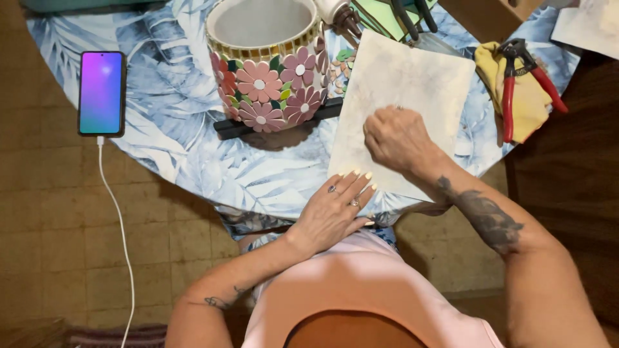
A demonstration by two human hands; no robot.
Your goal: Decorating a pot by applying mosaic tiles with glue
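1. Sheet: a pale, mottled grey-cream rectangle lying flat on the desk, its near edge reaching the desk's rim, just right of the pot.
2. Handling, judged: it looks stiff and thin, like a tile or board, probably light to moderate in weight, liable to chip or crack if flexed or dropped. The surface looks matt, not slick. Best taken by two opposite edges, or pinned flat with a palm as it is now.
3. Right hand: closed in a loose fist, knuckles up, pressing on the sheet's lower middle. Whether something small is held inside the fist I cannot tell.
4. Left hand: fingers stretched out flat and together, holding nothing; the fingertips rest at the sheet's near left corner, the palm over the desk's rim.
5. Pot: a large round vessel faced with pink flower mosaic, standing on a dark bar, beside the sheet; whether they touch is unclear.
6. Nippers: red-handled, lying on a yellow cloth to the right of the sheet, apart from it.
7. Phone: lit screen, on the far left of the desk, a white cable hanging down from it.
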